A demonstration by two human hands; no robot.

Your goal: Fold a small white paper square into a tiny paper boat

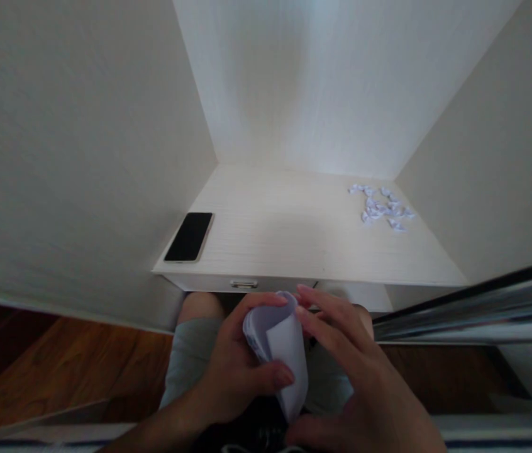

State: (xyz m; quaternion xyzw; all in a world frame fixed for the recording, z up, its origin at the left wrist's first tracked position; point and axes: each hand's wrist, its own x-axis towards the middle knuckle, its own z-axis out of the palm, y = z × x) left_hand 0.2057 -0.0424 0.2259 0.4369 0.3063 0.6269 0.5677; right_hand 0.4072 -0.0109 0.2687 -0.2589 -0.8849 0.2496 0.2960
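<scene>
Above my lap I hold white paper (289,352) curled into a loose roll, its upper end open and one edge overlapping the front. Several layers show at its left rim, with faint marks on them. My left hand (242,358) wraps the roll from the left, thumb pressed on the front and fingers behind the top rim. On the other side, my right hand (355,371) has its fingertips at the upper right edge of the paper and its thumb near the lower end. The far side of the roll is hidden.
A white desk (266,239) stands before me between side panels. A phone (189,236) lies at its left front, and several small twisted paper scraps (382,207) lie at the back right. Below the front edge is a drawer handle (244,284). My knees are under the desk.
</scene>
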